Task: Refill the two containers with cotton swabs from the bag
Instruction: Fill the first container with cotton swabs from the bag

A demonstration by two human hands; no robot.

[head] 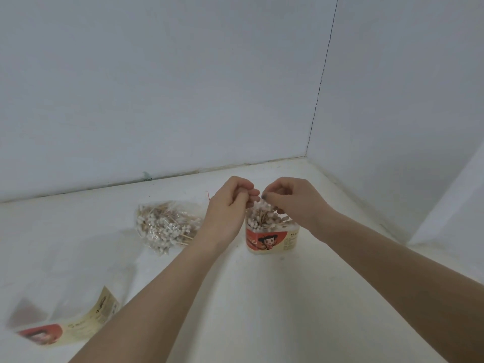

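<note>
Head view is all we've got, so everything is placed off the upright container [272, 238], the one with the red cartoon label standing near the corner of the white surface [262, 297]. Both hands meet right above its mouth, close together, fingertips nearly touching. Left hand [230, 200] has its fingers curled in over the cotton swabs [262, 218] poking out of the top; right hand [290, 197] looks like it's pinching at the same bunch from the other side. Can't tell exactly how many swabs each one actually holds, it's too small. My guess is they're working from both sides so the bundle stays upright and packs in, not fanning over the rim. That container looks pretty full already.

Left of it, just beside the left wrist, lies the clear bag [167, 226] with plenty of swabs inside, kept within easy reach for the next grab. Well off to the lower left, a second container [65, 326] lies tipped on its side, and it's blurry. It looks empty to me, so probably half the job remains.
</note>
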